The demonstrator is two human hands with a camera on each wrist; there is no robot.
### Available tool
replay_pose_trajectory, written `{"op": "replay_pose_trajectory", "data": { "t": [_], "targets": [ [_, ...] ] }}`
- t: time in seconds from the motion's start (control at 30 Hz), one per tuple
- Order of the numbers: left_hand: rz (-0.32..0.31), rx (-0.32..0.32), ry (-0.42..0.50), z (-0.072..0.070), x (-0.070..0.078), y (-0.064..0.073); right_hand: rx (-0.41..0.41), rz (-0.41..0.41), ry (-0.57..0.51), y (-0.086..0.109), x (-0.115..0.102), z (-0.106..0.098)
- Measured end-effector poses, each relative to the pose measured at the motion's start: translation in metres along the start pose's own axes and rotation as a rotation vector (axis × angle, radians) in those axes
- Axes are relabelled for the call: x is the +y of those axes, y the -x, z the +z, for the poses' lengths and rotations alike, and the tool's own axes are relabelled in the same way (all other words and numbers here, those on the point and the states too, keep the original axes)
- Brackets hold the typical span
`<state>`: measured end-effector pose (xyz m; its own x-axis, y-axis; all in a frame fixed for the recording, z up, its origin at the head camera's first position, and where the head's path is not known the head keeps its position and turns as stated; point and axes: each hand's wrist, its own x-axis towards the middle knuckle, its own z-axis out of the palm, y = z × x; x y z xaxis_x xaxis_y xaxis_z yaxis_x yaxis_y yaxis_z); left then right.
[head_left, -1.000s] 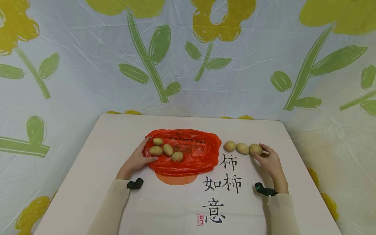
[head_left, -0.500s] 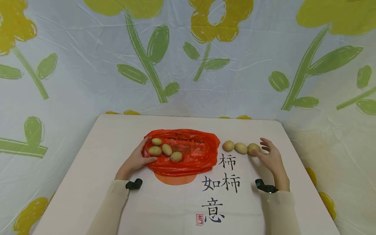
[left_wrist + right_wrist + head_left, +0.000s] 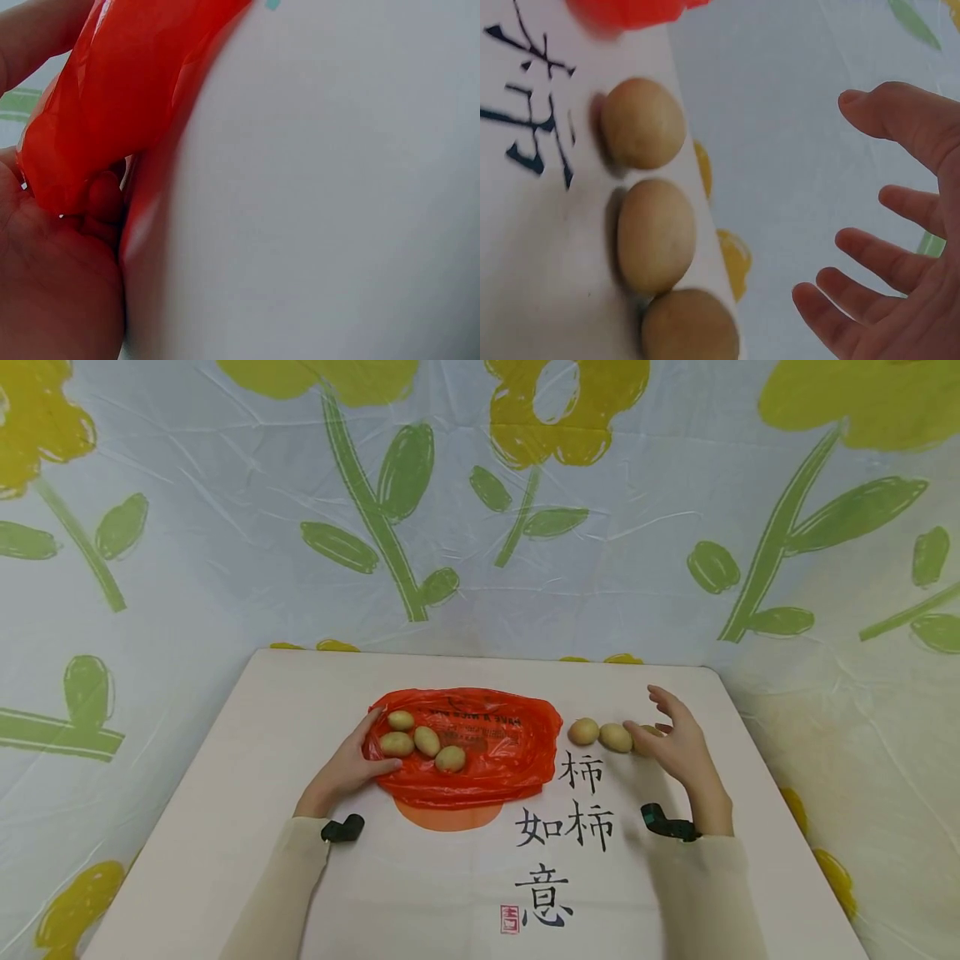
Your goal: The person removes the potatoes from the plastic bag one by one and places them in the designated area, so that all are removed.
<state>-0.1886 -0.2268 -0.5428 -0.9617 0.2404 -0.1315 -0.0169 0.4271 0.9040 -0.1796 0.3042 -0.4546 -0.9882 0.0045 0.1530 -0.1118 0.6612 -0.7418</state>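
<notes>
A red plastic bag (image 3: pixel 510 768) lies spread with its mouth up, several small potatoes (image 3: pixel 427 741) inside at its left. My left hand (image 3: pixel 348 768) holds the bag's left side; in the left wrist view the fingers curl round the red plastic (image 3: pixel 127 82). Three more potatoes stand in a row right of the bag: a left one (image 3: pixel 583 732), a middle one (image 3: pixel 617 737) and a right one (image 3: pixel 647 740), partly hidden behind my right hand. My right hand (image 3: pixel 678 743) hovers above the row, fingers spread and holding nothing, as the right wrist view shows.
The white table (image 3: pixel 420 893) bears black written characters (image 3: pixel 543 897), a small red seal print (image 3: pixel 510 919) and an orange printed shape (image 3: pixel 450 818) partly under the bag. A flower-patterned cloth (image 3: pixel 247 527) hangs behind and at both sides.
My right hand has let go of the rightmost potato, lifted, and moved a little left over the row. The left hand stays on the bag, and the potatoes stay in place.
</notes>
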Motion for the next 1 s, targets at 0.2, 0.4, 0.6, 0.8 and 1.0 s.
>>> {"op": "replay_pose_trajectory", "data": {
  "t": [0.2, 0.4, 0.6, 0.8, 1.0],
  "targets": [
    [-0.023, -0.003, -0.006, 0.000, 0.000, -0.001, -0.049, -0.074, 0.002, -0.008, -0.028, 0.012],
    [-0.001, -0.004, -0.003, -0.001, 0.001, -0.001, -0.144, -0.153, 0.013, -0.019, -0.054, 0.028],
    [-0.005, -0.004, -0.013, 0.000, 0.000, -0.002, -0.221, -0.212, 0.032, -0.032, -0.079, 0.040],
    [-0.032, 0.001, -0.005, 0.000, 0.000, -0.001, -0.332, -0.232, -0.037, -0.043, -0.105, 0.051],
    [-0.027, 0.002, -0.004, 0.000, 0.000, 0.000, -0.410, -0.300, 0.004, -0.058, -0.118, 0.072]
  ]
}}
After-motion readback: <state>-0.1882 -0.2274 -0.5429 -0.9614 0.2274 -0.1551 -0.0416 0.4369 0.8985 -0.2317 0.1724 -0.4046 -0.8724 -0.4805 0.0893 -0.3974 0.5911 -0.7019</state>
